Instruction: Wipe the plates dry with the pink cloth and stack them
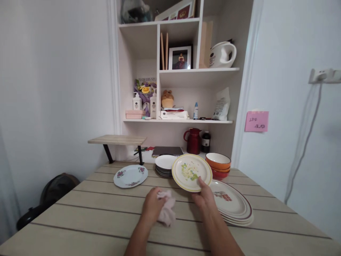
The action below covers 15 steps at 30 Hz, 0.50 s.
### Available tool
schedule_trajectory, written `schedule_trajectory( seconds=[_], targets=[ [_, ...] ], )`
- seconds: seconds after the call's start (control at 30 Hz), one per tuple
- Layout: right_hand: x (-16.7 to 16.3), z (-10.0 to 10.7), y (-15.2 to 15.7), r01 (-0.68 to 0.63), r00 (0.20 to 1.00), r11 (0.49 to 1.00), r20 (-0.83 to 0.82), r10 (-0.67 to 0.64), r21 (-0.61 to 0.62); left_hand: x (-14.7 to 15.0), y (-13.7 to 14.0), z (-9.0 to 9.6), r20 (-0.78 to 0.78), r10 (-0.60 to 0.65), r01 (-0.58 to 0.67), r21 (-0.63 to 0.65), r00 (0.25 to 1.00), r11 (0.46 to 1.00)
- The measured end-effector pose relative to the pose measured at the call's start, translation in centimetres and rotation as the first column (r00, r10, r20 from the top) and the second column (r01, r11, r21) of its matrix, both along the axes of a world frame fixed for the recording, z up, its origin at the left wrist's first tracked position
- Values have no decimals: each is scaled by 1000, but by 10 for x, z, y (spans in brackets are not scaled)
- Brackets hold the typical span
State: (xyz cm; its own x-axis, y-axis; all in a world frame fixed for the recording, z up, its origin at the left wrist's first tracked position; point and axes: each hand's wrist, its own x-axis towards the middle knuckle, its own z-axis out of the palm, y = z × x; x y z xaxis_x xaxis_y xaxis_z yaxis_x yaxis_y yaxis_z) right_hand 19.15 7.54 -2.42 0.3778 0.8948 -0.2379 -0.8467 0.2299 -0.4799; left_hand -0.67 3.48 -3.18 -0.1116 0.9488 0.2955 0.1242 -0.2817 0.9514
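Note:
My right hand (205,195) grips the lower right edge of a cream plate (190,171) with a yellow rim and a green floral print. The plate is tilted with its face toward me, its thumb-side edge under my thumb. In my left hand (153,204) a pale pink cloth (167,209) is bunched up, hanging down over the table and apart from the plate. To the right, partly behind my right forearm, lies a stack of oval plates (237,199) with a dark red rim. A white plate with purple flowers (130,176) rests at the left.
Behind the held plate are a stack of small dark-edged plates (165,163) and stacked orange and red bowls (217,161). A small raised stand (117,139) stands at the table's back left. Beyond are a red jug (194,142), a dark bottle (206,142) and filled shelves (178,121).

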Motion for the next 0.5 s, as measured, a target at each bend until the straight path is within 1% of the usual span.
schedule_trajectory(
  seconds=[0.1,0.17,0.23,0.33,0.5],
  targets=[
    [-5,-2,-1,-62,997,998,34,62,-20,-9,1,14,127,100,-104,29,987,994],
    [-10,-3,-3,-132,990,991,54,134,-28,-14,-1,20,202,184,-198,54,962,979],
    [-16,-3,-6,-225,971,974,74,227,-26,-15,-2,22,242,239,-265,78,940,961],
    [-29,-1,-11,-385,918,923,102,384,-16,-13,-4,21,241,259,-296,130,935,946],
    [-49,-3,-22,-593,795,804,129,593,-41,-8,-3,15,161,262,-296,250,952,922]
  ],
)
